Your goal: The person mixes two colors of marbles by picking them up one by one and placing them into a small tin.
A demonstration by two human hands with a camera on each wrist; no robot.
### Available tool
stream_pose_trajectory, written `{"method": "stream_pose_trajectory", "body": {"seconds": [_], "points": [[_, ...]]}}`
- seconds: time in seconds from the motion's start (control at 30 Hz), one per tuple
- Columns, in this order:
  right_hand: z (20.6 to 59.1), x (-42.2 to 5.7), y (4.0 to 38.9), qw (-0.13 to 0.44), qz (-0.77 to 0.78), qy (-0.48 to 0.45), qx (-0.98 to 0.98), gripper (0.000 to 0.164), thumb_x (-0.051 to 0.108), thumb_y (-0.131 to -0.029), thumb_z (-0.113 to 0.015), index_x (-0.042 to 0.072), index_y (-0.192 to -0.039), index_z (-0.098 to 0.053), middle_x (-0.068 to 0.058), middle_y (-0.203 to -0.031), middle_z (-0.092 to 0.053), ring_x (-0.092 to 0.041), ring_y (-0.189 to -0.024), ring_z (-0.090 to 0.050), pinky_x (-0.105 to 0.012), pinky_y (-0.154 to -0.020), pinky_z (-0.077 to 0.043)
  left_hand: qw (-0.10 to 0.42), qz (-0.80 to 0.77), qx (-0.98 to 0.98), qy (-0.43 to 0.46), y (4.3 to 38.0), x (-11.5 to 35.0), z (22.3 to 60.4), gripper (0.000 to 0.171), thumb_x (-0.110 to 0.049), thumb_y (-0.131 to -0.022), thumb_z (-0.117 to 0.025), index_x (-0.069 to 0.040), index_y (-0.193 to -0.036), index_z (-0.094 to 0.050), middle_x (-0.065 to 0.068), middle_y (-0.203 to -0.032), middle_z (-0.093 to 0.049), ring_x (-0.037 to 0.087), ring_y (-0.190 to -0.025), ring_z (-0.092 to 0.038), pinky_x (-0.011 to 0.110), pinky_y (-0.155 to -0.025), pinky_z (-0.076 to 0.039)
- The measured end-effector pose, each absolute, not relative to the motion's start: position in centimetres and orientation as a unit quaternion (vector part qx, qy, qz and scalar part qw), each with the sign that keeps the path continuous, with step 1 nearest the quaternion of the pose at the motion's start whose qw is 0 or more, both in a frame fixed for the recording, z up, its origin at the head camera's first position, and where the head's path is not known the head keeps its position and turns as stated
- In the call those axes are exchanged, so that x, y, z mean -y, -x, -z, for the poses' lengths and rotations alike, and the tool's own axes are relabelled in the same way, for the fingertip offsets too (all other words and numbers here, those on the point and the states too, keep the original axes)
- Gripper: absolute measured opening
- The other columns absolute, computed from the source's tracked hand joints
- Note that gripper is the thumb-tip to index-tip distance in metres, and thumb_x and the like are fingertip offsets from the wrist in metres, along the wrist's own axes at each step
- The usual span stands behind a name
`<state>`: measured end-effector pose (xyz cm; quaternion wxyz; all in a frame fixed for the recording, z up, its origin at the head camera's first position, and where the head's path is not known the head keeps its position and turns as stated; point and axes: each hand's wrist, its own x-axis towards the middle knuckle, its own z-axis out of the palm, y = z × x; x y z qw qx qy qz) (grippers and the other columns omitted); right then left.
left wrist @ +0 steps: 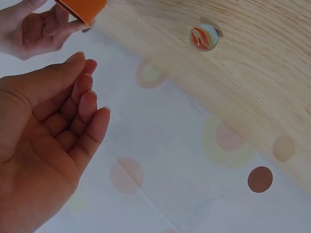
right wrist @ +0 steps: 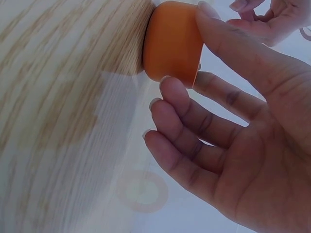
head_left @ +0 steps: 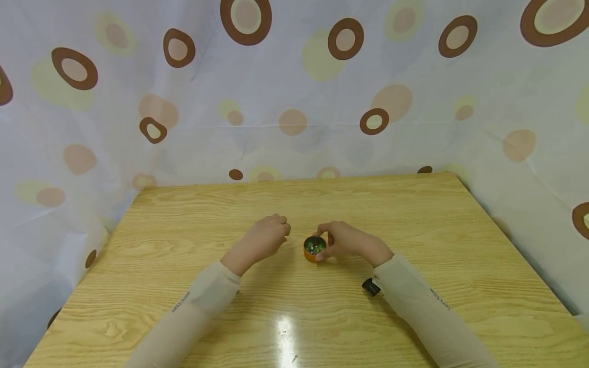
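A small round orange tin (head_left: pixel 310 257) stands on the table with several shiny glass marbles (head_left: pixel 315 247) inside. My right hand (head_left: pixel 348 238) grips it at the right, thumb and index finger round its rim, while the other fingers curve loosely beside it in the right wrist view. Left of the tin, my left hand (head_left: pixel 264 235) hovers low over the wood, apart from it. Its fingers are loosely bent, thumb close to the index fingertip, and nothing shows between them. A single clear marble (left wrist: pixel 203 38) with orange and white swirls lies on the table in the left wrist view.
The wooden table (head_left: pixel 193 214) runs back to a white patterned cloth (head_left: pixel 294 148), which hangs behind it and along both sides. A black piece (head_left: pixel 370 287) shows at the right wrist by the sleeve. Light glares off the near table surface.
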<state>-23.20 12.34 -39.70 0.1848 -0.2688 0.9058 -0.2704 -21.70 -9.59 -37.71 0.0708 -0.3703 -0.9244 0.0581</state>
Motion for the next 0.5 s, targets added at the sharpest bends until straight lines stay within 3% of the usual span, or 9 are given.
{"method": "stream_pose_trajectory", "body": {"seconds": [0.5], "points": [[39.7, -12.4, 23.2, 0.182, 0.272, 0.275, -0.904, 0.051, 0.032, -0.072, -0.072, 0.007, -0.113, -0.054, -0.003, -0.067, -0.051, -0.015, -0.056, -0.043, -0.027, -0.050, -0.036, -0.003, -0.038, 0.951, 0.308, 21.7, 11.6, 38.4, 0.005, -0.008, -0.078, -0.067, -0.006, -0.078, -0.063, 0.003, -0.078, -0.056, 0.018, -0.076, -0.053, 0.025, -0.067, -0.047]]}}
